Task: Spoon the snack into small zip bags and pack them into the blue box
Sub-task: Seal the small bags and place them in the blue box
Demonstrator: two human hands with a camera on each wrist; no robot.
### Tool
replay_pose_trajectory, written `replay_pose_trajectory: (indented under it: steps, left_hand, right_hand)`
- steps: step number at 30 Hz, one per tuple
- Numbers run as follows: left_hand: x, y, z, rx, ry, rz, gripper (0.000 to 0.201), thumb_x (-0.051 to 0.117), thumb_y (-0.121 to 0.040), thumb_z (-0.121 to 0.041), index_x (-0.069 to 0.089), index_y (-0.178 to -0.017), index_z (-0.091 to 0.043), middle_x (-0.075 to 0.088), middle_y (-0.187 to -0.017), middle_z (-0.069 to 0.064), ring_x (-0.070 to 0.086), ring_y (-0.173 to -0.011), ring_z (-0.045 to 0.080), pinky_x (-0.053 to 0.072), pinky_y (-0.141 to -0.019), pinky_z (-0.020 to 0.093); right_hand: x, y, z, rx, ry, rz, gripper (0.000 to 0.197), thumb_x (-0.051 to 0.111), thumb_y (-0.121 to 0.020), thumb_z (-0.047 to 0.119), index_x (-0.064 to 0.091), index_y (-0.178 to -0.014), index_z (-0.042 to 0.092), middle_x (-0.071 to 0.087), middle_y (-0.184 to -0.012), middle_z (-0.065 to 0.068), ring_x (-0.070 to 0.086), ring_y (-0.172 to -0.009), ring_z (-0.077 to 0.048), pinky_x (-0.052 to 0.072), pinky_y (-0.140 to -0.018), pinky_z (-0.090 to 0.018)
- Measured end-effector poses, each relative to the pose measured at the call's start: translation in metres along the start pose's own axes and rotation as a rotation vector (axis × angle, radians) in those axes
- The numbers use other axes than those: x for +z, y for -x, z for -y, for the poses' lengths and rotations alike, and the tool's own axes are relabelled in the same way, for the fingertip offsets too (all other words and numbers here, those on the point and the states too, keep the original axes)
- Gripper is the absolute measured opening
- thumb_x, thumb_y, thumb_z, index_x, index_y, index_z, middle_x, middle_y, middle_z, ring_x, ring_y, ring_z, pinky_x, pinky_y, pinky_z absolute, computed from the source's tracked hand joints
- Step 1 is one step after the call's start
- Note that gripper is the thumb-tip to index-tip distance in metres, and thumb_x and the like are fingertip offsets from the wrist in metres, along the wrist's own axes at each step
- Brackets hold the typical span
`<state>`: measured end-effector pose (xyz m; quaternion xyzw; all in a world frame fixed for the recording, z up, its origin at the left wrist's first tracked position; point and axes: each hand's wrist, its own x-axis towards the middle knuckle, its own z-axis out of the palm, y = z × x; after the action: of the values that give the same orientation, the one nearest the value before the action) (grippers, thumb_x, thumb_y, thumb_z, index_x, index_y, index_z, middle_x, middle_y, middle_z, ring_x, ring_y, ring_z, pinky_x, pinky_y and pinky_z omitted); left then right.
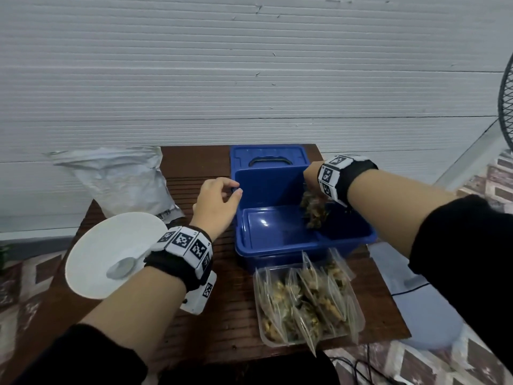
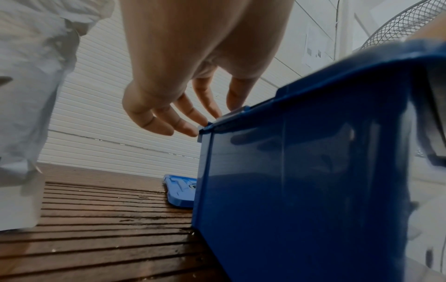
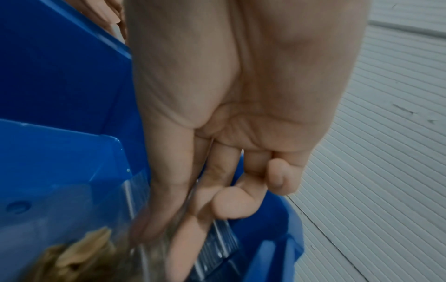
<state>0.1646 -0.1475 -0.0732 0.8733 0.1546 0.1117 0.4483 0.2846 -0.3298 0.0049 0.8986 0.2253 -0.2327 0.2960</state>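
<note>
The blue box (image 1: pixel 277 257) stands open in the middle of the brown table, its lid (image 1: pixel 269 159) lying flat behind it. My right hand (image 1: pixel 310 179) reaches into the box's right side and pinches the top of a clear zip bag (image 1: pixel 315 211) filled with brown snack. In the right wrist view my right hand (image 3: pixel 183 219) holds the zip bag (image 3: pixel 217 238) between thumb and forefinger, inside the box (image 3: pixel 60 76). My left hand (image 1: pixel 222 195) is at the box's left rim. The left wrist view shows its fingertips (image 2: pixel 193 129) resting on that rim of the box (image 2: pixel 301 171), holding nothing.
A clear tray (image 1: pixel 358 320) of several filled zip bags sits just in front of the box. A white bowl (image 1: pixel 97 245) with a metal spoon (image 1: pixel 122 268) lies at the left front. A silvery snack pouch (image 1: pixel 119 179) stands at the back left. A fan (image 1: pixel 505 112) is at the right.
</note>
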Motion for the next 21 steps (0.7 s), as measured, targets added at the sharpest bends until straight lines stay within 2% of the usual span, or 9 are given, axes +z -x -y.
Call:
replay_pose_trajectory:
  steps: [2,3,5,7,9,12,15,18,21]
  left_hand:
    - [0.001,0.0,0.0,-0.002,0.009,0.001,0.011,0.06,-0.093,-0.031,0.053,-0.092,-0.039,0.051,-0.113,-0.006,0.052,-0.088,0.001,0.043,-0.1,0.048]
    - [0.001,0.0,0.0,-0.003,0.012,0.001,0.01,0.06,-0.093,-0.031,0.053,-0.093,-0.038,0.051,-0.113,-0.006,0.053,-0.089,0.002,0.044,-0.1,0.048]
    - [0.001,0.0,0.0,-0.004,0.011,0.001,0.008,0.06,-0.093,-0.031,0.054,-0.095,-0.037,0.05,-0.114,-0.007,0.053,-0.089,0.002,0.043,-0.101,0.048]
    - [0.001,0.001,0.0,-0.005,0.015,0.001,0.009,0.06,-0.093,-0.031,0.054,-0.094,-0.037,0.049,-0.113,-0.007,0.052,-0.088,0.0,0.043,-0.101,0.049]
    - [0.001,0.002,0.0,-0.005,0.015,0.0,0.009,0.06,-0.093,-0.031,0.053,-0.094,-0.037,0.049,-0.113,-0.008,0.051,-0.087,-0.002,0.043,-0.101,0.049]
    - [0.0,0.005,-0.004,-0.005,0.002,-0.001,0.007,0.06,-0.092,-0.033,0.055,-0.096,-0.036,0.051,-0.113,-0.007,0.053,-0.09,0.003,0.044,-0.1,0.049]
    - [-0.003,0.013,-0.009,0.0,-0.019,0.003,0.008,0.061,-0.092,-0.034,0.055,-0.096,-0.037,0.053,-0.113,-0.006,0.056,-0.099,0.011,0.045,-0.099,0.049]
    - [-0.008,0.026,-0.02,0.009,-0.081,0.009,0.009,0.061,-0.091,-0.038,0.055,-0.097,-0.039,0.055,-0.119,-0.004,0.054,-0.111,0.018,0.042,-0.1,0.049]
    - [-0.01,0.045,-0.034,0.024,-0.166,0.025,0.011,0.06,-0.092,-0.04,0.058,-0.102,-0.037,0.053,-0.124,-0.003,0.046,-0.121,0.021,0.033,-0.1,0.042]
  right_hand:
    - [0.002,0.002,-0.001,-0.032,0.134,0.055,0.04,0.079,-0.071,0.014,0.068,-0.11,0.011,0.058,-0.086,0.004,0.059,-0.071,-0.016,0.04,-0.057,-0.028]
    - [0.003,0.003,0.0,-0.042,0.148,0.054,0.047,0.079,-0.07,0.012,0.065,-0.115,0.007,0.057,-0.084,0.003,0.058,-0.07,-0.017,0.041,-0.058,-0.029]
    - [0.003,0.006,0.001,-0.055,0.153,0.027,0.039,0.077,-0.071,0.007,0.063,-0.108,0.002,0.05,-0.07,-0.002,0.048,-0.056,-0.016,0.041,-0.05,-0.029]
    - [0.006,-0.001,-0.002,-0.049,0.088,-0.088,0.03,0.071,-0.077,0.006,0.062,-0.106,0.006,0.048,-0.069,-0.002,0.045,-0.052,-0.015,0.039,-0.046,-0.025]
    - [0.004,0.001,-0.004,-0.037,0.094,-0.131,0.023,0.069,-0.08,0.011,0.061,-0.101,0.008,0.051,-0.076,-0.002,0.051,-0.056,-0.019,0.051,-0.054,-0.029]
    - [0.0,0.0,-0.009,-0.043,-0.005,-0.164,0.021,0.073,-0.076,0.014,0.053,-0.078,0.012,0.053,-0.071,-0.004,0.052,-0.063,-0.022,0.052,-0.065,-0.031]
    - [-0.001,-0.008,-0.017,-0.065,-0.09,-0.157,0.024,0.086,-0.059,0.025,0.069,-0.073,0.016,0.068,-0.072,-0.002,0.064,-0.064,-0.02,0.06,-0.068,-0.041]
    - [-0.001,0.018,-0.016,-0.137,-0.28,-0.153,0.014,0.081,-0.072,0.027,0.073,-0.081,0.019,0.07,-0.082,0.003,0.066,-0.083,-0.016,0.056,-0.081,-0.035]
    - [0.006,0.056,-0.014,-0.231,-0.497,-0.211,0.009,0.078,-0.076,0.024,0.07,-0.073,0.025,0.064,-0.072,0.014,0.059,-0.072,-0.002,0.049,-0.067,-0.02]
